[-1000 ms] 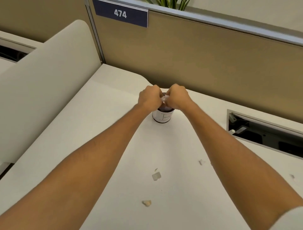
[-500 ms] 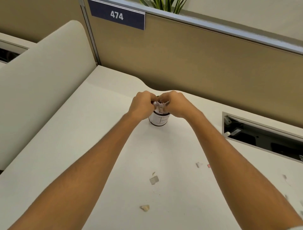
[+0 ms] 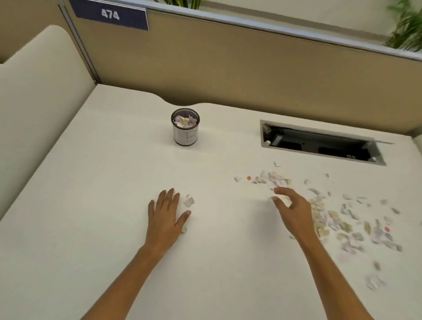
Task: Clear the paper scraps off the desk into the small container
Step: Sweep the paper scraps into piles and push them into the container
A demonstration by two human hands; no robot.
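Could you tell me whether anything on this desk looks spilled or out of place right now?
Yes: torn paper scraps lie strewn across the white desk at its right side, beside the right hand, well apart from the small mesh container.

A tan partition wall (image 3: pixel 239 75) runs along the far edge. A dark blue plate (image 3: pixel 109 14) marked "474" sits at its upper left, just below the grey top rail (image 3: pixel 274 27). Green plant leaves (image 3: pixel 406 32) show above the rail at the right, blurred; more leaves (image 3: pixel 182 2) at top centre. A cream curved divider panel (image 3: pixel 38 91) stands on the left. A rectangular cable hatch (image 3: pixel 319 144) lies open at the right rear, its interior dark, contents unclear.
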